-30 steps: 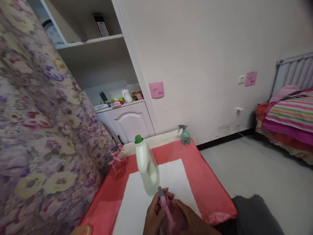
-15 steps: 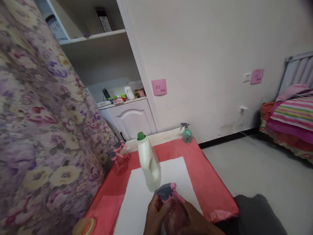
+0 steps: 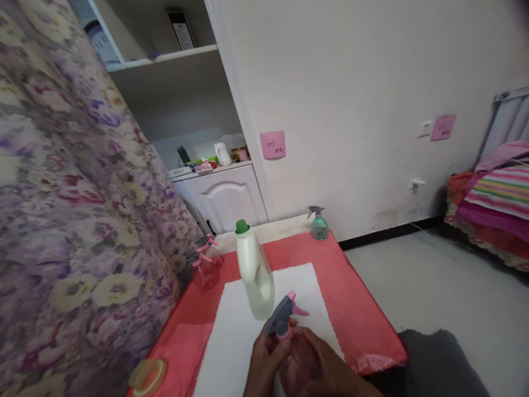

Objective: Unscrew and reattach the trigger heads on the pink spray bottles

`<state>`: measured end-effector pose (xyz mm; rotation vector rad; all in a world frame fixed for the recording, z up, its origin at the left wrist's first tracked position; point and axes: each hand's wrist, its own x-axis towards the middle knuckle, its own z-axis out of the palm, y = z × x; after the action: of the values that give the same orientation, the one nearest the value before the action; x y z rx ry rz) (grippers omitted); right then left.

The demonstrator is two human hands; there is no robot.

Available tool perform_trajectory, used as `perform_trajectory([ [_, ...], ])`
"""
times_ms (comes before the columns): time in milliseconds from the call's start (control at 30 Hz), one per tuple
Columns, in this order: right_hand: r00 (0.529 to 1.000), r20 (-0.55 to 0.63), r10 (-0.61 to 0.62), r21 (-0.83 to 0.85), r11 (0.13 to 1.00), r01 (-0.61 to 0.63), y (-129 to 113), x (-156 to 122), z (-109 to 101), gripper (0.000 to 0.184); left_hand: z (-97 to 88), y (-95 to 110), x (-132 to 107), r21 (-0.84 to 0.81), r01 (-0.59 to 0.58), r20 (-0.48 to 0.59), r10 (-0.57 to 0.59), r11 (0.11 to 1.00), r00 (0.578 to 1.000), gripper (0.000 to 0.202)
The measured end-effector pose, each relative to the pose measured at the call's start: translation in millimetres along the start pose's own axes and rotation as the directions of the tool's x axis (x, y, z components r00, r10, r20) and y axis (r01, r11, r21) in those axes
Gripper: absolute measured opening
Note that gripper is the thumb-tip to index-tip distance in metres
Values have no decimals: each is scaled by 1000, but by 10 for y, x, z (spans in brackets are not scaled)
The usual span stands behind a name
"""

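Note:
A pink see-through spray bottle with a grey and pink trigger head is held low over the white sheet. My left hand pinches its pink collar just under the head. Around the bottle's body, on the right, my right hand is closed. The trigger head points up and to the right. Just beyond stands a pale green jug with a side handle and a green spout at its uncapped mouth; neither hand touches it.
Two more pink spray bottles stand at the red table's left edge, by the floral curtain. A green spray bottle is at the far right corner. A round yellowish lid or dish lies front left.
The trigger head has turned and tilted upward, its pink nozzle end now higher. Both hands stay on the spray bottle. The whole view has shifted slightly.

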<state>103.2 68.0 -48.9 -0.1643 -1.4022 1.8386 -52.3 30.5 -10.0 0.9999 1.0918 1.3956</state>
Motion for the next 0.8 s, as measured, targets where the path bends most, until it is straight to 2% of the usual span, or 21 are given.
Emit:
perform_trajectory([
  [67,1000,-11,6,-6,1000,-6,21,-4,-4,87,-8,17,-18,3,34,14,-34,999,999,40],
  [133,1000,-28,4,-18,1000,-5,67,-12,-12,91,-10,24,-26,29,40,-19,-40,999,999,38],
  [233,999,-45,-25,-37,999,23,141,-19,-16,93,16,18,-7,80,-12,-65,18,997,998,36],
  [367,995,-73,-68,-77,995,62,157,-10,0,89,78,10,34,124,-53,-90,65,991,994,31],
  [500,993,-65,-100,-78,992,95,119,-4,7,82,95,57,10,155,-69,-68,80,986,994,41],
  [667,993,-77,-91,-171,982,77,156,-38,-28,87,79,109,-40,143,-14,-63,23,990,998,38],
  [800,989,-91,-116,-227,969,92,171,-23,11,78,125,75,-13,123,-44,-143,61,991,988,34],
])
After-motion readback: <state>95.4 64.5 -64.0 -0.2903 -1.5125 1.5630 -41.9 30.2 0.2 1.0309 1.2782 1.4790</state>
